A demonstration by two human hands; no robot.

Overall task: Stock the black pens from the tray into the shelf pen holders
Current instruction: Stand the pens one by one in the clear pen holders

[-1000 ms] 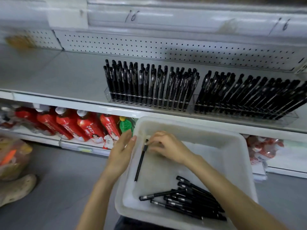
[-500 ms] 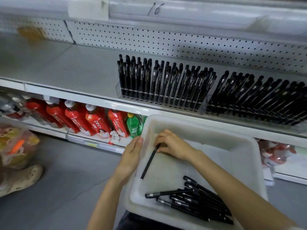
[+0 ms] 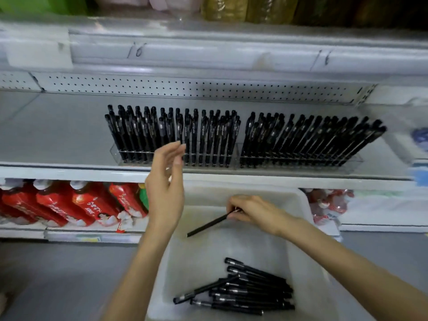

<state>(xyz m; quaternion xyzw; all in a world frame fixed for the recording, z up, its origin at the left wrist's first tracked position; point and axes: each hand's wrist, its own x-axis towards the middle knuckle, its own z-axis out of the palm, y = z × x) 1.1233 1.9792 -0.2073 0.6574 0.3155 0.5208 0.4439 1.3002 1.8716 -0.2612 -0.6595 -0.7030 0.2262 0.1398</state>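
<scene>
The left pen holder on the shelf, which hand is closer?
Left. The left hand is raised right in front of that pen holder; the right hand is lower, over the tray, pinching one pen.

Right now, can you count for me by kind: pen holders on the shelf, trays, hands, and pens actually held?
Pen holders: 2
Tray: 1
Hands: 2, left hand, right hand
Held pen: 1
Total: 6

pen (image 3: 209,224) upper end: hidden in right hand (image 3: 254,213) | tray (image 3: 301,205) near rim: cut off | blue item (image 3: 420,141): blurred
</scene>
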